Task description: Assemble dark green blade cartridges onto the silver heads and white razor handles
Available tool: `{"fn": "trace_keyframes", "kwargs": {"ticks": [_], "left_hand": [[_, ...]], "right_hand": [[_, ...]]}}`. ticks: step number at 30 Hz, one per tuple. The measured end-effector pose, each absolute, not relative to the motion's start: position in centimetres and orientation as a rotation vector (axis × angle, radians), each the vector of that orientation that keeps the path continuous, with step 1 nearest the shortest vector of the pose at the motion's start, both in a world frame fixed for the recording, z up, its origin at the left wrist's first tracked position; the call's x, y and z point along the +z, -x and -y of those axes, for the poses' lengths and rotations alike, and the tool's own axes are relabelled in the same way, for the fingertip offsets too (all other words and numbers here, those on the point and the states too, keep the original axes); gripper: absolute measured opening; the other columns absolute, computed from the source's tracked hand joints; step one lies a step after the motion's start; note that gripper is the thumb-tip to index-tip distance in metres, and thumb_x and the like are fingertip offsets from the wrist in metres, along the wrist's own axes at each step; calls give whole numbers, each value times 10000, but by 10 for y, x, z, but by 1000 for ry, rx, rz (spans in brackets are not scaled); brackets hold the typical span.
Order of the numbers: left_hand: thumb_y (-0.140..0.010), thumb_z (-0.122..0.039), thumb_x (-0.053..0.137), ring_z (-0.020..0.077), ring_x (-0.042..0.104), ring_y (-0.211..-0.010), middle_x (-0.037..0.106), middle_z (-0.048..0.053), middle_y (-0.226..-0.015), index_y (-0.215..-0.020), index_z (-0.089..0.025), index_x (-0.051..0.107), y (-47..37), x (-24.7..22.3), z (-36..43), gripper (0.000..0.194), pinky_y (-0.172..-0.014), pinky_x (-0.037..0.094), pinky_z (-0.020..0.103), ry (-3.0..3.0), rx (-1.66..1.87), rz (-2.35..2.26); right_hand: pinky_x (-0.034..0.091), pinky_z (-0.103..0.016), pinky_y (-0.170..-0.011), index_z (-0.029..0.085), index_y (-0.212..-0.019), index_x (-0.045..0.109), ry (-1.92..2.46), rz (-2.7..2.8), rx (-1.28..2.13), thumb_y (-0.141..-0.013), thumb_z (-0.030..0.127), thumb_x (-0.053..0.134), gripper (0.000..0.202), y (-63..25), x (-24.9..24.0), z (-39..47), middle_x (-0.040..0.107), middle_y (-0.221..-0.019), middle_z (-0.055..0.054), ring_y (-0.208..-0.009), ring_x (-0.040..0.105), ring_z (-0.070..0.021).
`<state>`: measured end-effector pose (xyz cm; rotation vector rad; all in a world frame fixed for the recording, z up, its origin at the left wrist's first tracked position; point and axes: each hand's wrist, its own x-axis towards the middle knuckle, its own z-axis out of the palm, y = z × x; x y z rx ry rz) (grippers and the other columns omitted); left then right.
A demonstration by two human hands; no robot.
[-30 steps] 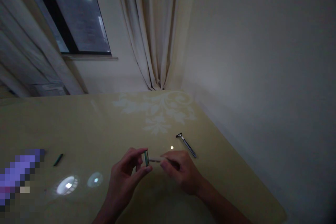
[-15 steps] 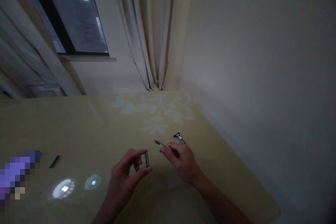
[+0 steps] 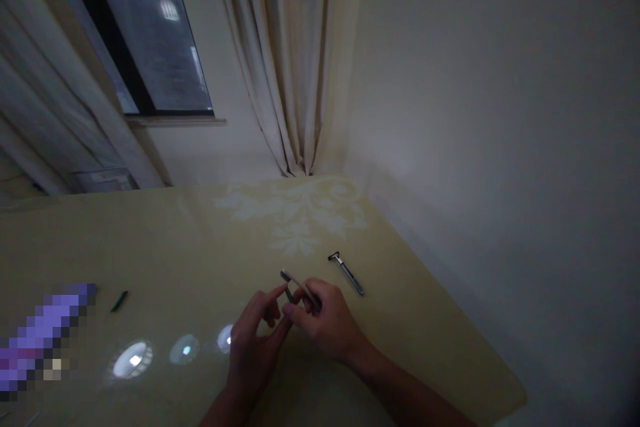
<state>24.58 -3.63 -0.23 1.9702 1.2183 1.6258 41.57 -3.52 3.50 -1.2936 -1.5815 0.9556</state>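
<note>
My left hand (image 3: pixel 260 330) pinches a razor cartridge (image 3: pixel 289 294), a short dark strip with green on it, between thumb and forefinger. My right hand (image 3: pixel 325 317) is closed around a toothbrush (image 3: pixel 300 285). Its dark-bristled head points up and left, just above the cartridge. Both hands are close together, and the right fingertips are at the cartridge's lower end; whether they also grip it I cannot tell. Beyond my right hand a razor (image 3: pixel 347 273) lies on the table, its head toward the window side.
On the left of the glossy table (image 3: pixel 175 247) lies another small green-and-black strip (image 3: pixel 119 301). A blurred-out purple object (image 3: pixel 50 333) is at the left edge. The table's right edge runs along a wall (image 3: pixel 475 113); curtains (image 3: pixel 280 47) hang behind.
My hands have come together: the left moved right and the right moved slightly left with the toothbrush. The cartridge has tilted. The whole razor now shows.
</note>
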Motion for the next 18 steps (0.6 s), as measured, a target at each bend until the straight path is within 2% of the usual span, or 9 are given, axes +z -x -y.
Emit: {"fn": "trace_keyframes", "kwargs": {"ticks": [5,9,12,18], "left_hand": [[-907,-283,799,139,593,-606,618,-52,-719,-1241,-257,771,-248,-5,34,336,-588,527,224,-1960,1581,-1259],[-915,-372,812,132,581,-597,654,-47,-784,-1489,-270,639,-249,-12,31,608,-612,553,240,-1961,1538,-1265],[-897,-429,836,126,568,-596,666,-44,-834,-1576,-274,551,-244,-15,30,752,-639,568,255,-1948,1504,-1276],[-905,-479,816,133,589,-600,647,-47,-791,-1516,-247,617,-235,-12,29,683,-644,576,264,-1924,1441,-1308]], "right_hand": [[330,-255,-594,177,-722,631,1322,1583,892,-865,282,785,235,-414,32,32,507,-670,54,-634,471,-123],[365,-245,-613,169,-728,670,1546,1791,667,-908,286,785,243,-424,34,23,641,-719,18,-666,565,-129],[391,-259,-666,175,-754,710,1830,1874,442,-947,322,766,249,-442,34,11,732,-808,-37,-742,643,-162],[458,-291,-731,206,-975,775,2160,1847,278,-1004,319,701,139,-468,21,-5,790,-985,-111,-904,744,-251]]}}
